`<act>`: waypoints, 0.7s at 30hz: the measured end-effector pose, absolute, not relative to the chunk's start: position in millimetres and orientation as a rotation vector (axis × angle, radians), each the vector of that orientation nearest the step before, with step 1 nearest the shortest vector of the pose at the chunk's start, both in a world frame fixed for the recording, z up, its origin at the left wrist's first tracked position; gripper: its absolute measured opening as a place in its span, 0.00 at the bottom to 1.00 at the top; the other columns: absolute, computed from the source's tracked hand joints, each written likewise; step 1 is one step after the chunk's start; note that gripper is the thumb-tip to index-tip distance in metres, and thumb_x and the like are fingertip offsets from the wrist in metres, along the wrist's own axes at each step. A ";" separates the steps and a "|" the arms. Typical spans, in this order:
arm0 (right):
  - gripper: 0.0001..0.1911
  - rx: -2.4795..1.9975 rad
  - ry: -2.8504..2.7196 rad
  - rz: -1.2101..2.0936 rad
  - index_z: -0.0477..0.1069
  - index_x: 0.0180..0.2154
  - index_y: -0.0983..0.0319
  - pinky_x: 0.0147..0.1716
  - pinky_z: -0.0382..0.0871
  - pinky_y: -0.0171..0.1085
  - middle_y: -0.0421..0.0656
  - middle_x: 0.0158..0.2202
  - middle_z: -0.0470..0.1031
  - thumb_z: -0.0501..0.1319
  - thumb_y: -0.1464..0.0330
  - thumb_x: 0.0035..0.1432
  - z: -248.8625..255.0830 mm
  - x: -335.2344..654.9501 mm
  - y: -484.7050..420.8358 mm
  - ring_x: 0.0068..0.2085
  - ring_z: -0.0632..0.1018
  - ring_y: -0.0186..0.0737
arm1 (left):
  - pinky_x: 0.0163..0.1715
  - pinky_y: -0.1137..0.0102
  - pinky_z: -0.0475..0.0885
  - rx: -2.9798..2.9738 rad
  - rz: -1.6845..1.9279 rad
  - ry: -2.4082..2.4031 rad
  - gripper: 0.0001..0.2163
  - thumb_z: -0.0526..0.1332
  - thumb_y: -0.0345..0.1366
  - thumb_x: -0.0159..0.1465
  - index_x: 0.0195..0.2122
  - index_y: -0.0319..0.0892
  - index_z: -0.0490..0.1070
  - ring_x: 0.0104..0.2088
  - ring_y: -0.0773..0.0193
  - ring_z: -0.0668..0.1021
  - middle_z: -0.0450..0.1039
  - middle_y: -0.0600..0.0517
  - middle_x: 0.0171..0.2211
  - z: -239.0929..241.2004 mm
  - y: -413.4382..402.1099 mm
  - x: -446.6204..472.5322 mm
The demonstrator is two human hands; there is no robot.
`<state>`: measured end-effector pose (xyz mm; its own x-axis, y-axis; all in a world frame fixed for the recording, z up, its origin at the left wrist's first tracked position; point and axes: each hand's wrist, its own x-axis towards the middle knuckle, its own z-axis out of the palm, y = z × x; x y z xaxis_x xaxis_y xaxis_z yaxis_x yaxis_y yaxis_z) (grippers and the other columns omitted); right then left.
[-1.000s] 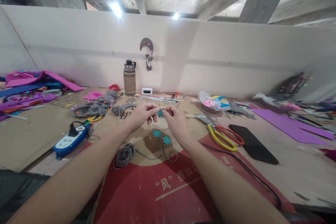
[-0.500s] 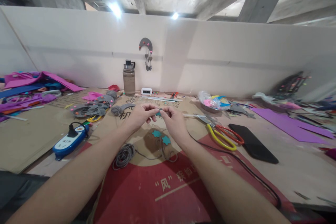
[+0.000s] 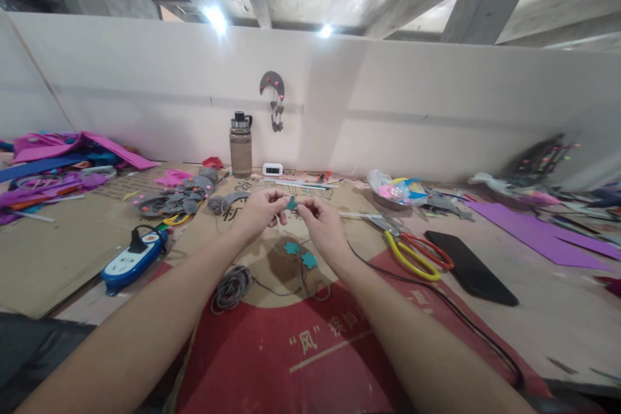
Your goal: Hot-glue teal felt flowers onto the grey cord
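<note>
The left hand [image 3: 266, 212] and the right hand [image 3: 320, 220] pinch a small teal felt cutout [image 3: 292, 204] between their fingertips, the grip narrow, just above the middle of the lower half of the frame. The cutout has a lobed edge and is held up off the work surface between the two hands.

Below the hands, near the center of the frame, two teal star-shaped cutouts [image 3: 308, 260] lie close together on a printed cardboard sheet [image 3: 262, 356], which is red toward the bottom of the frame. A thin gray cord runs beside them, and left of them sits a coil of gray yarn [image 3: 231, 288].

Right of center lie scissors [image 3: 412, 255] with one yellow and one red handle loop, their blades pointing toward the upper left. Just beside them is a black smartphone [image 3: 470, 268]; farther right is a purple sheet [image 3: 538, 233].

At left is a blue-and-white power strip [image 3: 133, 262] with a black plug in it. Above the hands, a water bottle [image 3: 241, 154] stands upright near a white digital clock [image 3: 272, 169], and a gray crescent ornament [image 3: 272, 85] hangs on the wall.
</note>
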<state>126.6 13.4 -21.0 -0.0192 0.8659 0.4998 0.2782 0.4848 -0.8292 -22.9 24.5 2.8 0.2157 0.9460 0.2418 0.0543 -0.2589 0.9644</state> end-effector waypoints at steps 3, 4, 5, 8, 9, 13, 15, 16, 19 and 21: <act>0.12 -1.026 -1.557 0.638 0.68 0.29 0.62 0.29 0.59 0.34 0.39 0.26 0.69 0.55 0.60 0.55 -19.2 126.7 13.0 0.28 0.67 0.35 | 0.11 0.79 0.52 1.534 1.200 0.971 0.10 0.60 0.41 0.58 0.31 0.39 0.69 0.12 0.74 0.64 0.68 0.55 0.14 0.8 26.8 -23.9; 0.13 -1.026 -1.553 0.642 0.68 0.29 0.62 0.29 0.59 0.34 0.39 0.25 0.68 0.54 0.60 0.55 -18.5 126.8 12.8 0.28 0.67 0.35 | 0.11 0.79 0.53 1.527 1.201 0.969 0.10 0.60 0.41 0.57 0.31 0.39 0.69 0.12 0.74 0.64 0.68 0.55 0.14 0.4 27.5 -24.1; 0.13 -1.026 -1.550 0.645 0.68 0.28 0.62 0.29 0.59 0.34 0.39 0.25 0.68 0.54 0.59 0.55 -17.9 126.8 12.6 0.28 0.67 0.35 | 0.12 0.79 0.53 1.519 1.199 0.966 0.09 0.60 0.41 0.57 0.31 0.39 0.69 0.12 0.74 0.64 0.68 0.55 0.14 0.2 28.1 -24.2; 0.13 -1.023 -1.543 0.653 0.67 0.28 0.62 0.29 0.59 0.34 0.38 0.24 0.67 0.54 0.59 0.55 -17.2 127.1 12.5 0.27 0.66 0.34 | 0.12 0.79 0.53 1.498 1.187 0.956 0.10 0.60 0.41 0.57 0.32 0.39 0.69 0.12 0.75 0.64 0.68 0.55 0.14 0.0 29.2 -24.4; 0.13 -1.021 -1.544 0.655 0.67 0.28 0.62 0.29 0.59 0.34 0.38 0.24 0.67 0.54 0.59 0.55 -17.4 127.2 12.6 0.27 0.66 0.34 | 0.12 0.79 0.53 1.493 1.186 0.955 0.10 0.60 0.41 0.57 0.32 0.39 0.69 0.12 0.75 0.64 0.68 0.55 0.14 0.0 29.3 -24.5; 0.13 -1.010 -1.557 0.664 0.67 0.28 0.62 0.30 0.59 0.34 0.38 0.25 0.67 0.54 0.59 0.55 -19.0 127.4 13.4 0.28 0.66 0.35 | 0.12 0.79 0.53 1.454 1.191 0.956 0.11 0.61 0.42 0.56 0.30 0.38 0.69 0.12 0.75 0.64 0.68 0.54 0.14 0.3 29.1 -25.2; 0.13 -1.011 -1.559 0.671 0.67 0.27 0.61 0.30 0.59 0.34 0.38 0.24 0.67 0.54 0.60 0.55 -18.7 127.5 13.5 0.28 0.66 0.35 | 0.11 0.80 0.52 1.415 1.191 0.937 0.11 0.61 0.42 0.55 0.30 0.38 0.68 0.12 0.75 0.64 0.68 0.54 0.14 1.0 29.0 -25.6; 0.12 -1.015 -1.558 0.674 0.67 0.27 0.61 0.30 0.59 0.35 0.38 0.24 0.66 0.54 0.60 0.55 -18.1 127.5 13.3 0.28 0.66 0.35 | 0.11 0.80 0.52 1.382 1.195 0.920 0.11 0.62 0.42 0.55 0.29 0.38 0.68 0.12 0.75 0.64 0.67 0.55 0.14 1.5 29.1 -25.9; 0.12 -1.030 -1.552 0.670 0.66 0.25 0.61 0.30 0.59 0.35 0.38 0.23 0.65 0.54 0.61 0.54 -15.0 127.8 12.0 0.28 0.65 0.35 | 0.10 0.81 0.50 1.228 1.223 0.864 0.11 0.64 0.40 0.52 0.26 0.38 0.65 0.14 0.76 0.66 0.64 0.57 0.15 3.4 30.6 -27.3; 0.12 -1.036 -1.549 0.664 0.66 0.25 0.61 0.30 0.59 0.35 0.38 0.23 0.65 0.54 0.61 0.54 -12.7 128.3 11.1 0.28 0.66 0.35 | 0.10 0.82 0.50 1.117 1.236 0.858 0.11 0.64 0.38 0.51 0.24 0.38 0.63 0.14 0.76 0.66 0.62 0.58 0.16 4.6 32.4 -28.8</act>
<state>128.3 11.1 -12.7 -0.0137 0.8808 0.4734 0.2643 0.4598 -0.8478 -28.8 32.4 4.6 0.1629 0.9839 0.0740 -0.2750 -0.0267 0.9611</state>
